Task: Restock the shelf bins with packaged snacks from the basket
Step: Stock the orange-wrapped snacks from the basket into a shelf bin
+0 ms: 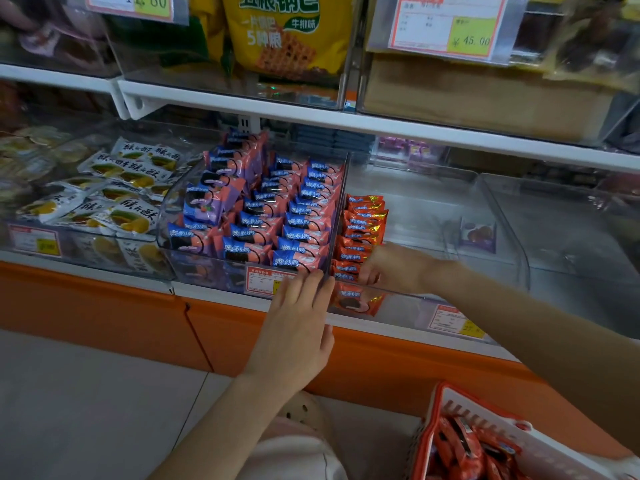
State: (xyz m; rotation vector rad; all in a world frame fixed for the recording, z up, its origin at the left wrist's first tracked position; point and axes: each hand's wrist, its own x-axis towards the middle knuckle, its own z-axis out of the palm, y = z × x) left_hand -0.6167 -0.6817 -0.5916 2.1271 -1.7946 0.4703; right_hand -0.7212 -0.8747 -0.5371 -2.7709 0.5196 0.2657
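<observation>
**A:** Two questions. How full is the shelf (311, 116), and how much is left to do?

**B:** Just beyond the left fingertips, the bin of blue packs (277, 220) is full up to its front. To the right of those fingertips, the clear bin (450, 209) has only one row of orange packs (363, 220) along its left wall. Past the right knuckles it looks mostly bare.

**A:** And the basket (485, 407)?

**B:** It stands low, under the right forearm, with many red packs (460, 448) inside. So I judge this bin is only at the beginning.

**A:** The hands?

**B:** The left hand (298, 317) lies flat on the bin fronts, fingers straight and pressed together. The right hand (388, 268) is inside the clear bin, fingers bent down on the front end of the orange row. I cannot tell if they pinch a pack or only push.
</observation>
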